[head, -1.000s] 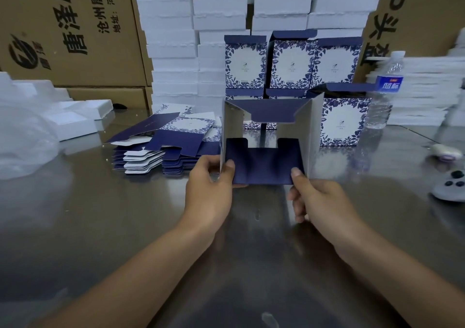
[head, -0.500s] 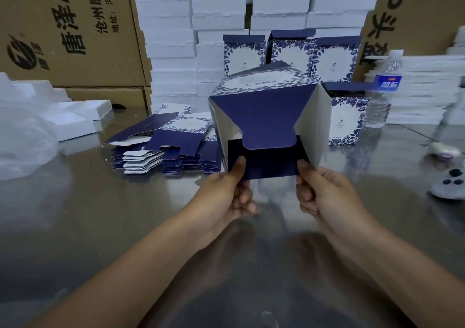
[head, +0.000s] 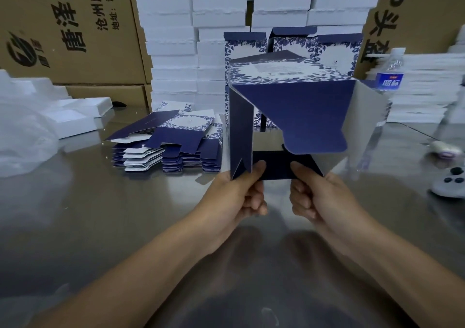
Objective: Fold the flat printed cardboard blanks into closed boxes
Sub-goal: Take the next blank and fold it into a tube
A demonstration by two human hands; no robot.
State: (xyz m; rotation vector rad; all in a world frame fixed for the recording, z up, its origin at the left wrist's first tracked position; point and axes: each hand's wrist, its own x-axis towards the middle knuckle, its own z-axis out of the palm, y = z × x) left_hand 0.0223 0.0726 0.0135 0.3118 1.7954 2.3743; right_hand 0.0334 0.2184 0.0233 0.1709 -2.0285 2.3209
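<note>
We see the steel table (head: 75, 227) and, raised above its middle, the half-formed box (head: 297, 111), its open end toward us and flaps splayed. The pile of flat blanks (head: 171, 151) lies to the left. The left hand (head: 234, 194) pinches the left flap's tip. The right hand (head: 322, 196) pinches the lower flap, apparently between thumb and curled fingers.

We hold the half-folded box (head: 297, 111) over the table (head: 100, 214), left hand (head: 236, 191) and right hand (head: 322, 196) at its near edge. Flat blanks (head: 171, 146) lie to its left, finished boxes (head: 245, 48) behind, a bottle (head: 390, 76) right.
</note>
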